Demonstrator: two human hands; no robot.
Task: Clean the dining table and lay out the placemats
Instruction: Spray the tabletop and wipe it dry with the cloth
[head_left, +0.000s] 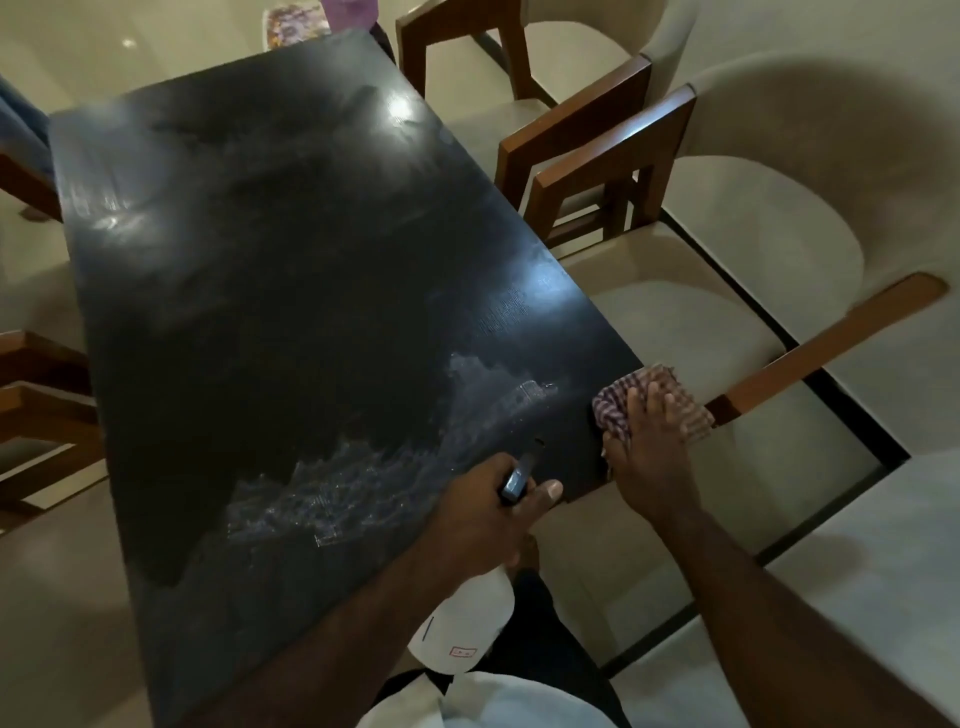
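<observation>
Best to sweep long overlapping strokes across the dark, smeared bench (291, 270), starting at the speckled wet patch (363, 478) by its near edge before it dries. The left hand (483, 514) grips the white spray bottle (467, 623). The right hand (649, 457), fingers flat, presses the checked cloth (618, 400) on the near right corner.

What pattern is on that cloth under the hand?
The cloth is checked, reddish-brown and white, seen in the head view.

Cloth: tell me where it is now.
Head view, lower right: the cloth lies on the table's near right corner, under the right hand.
</observation>
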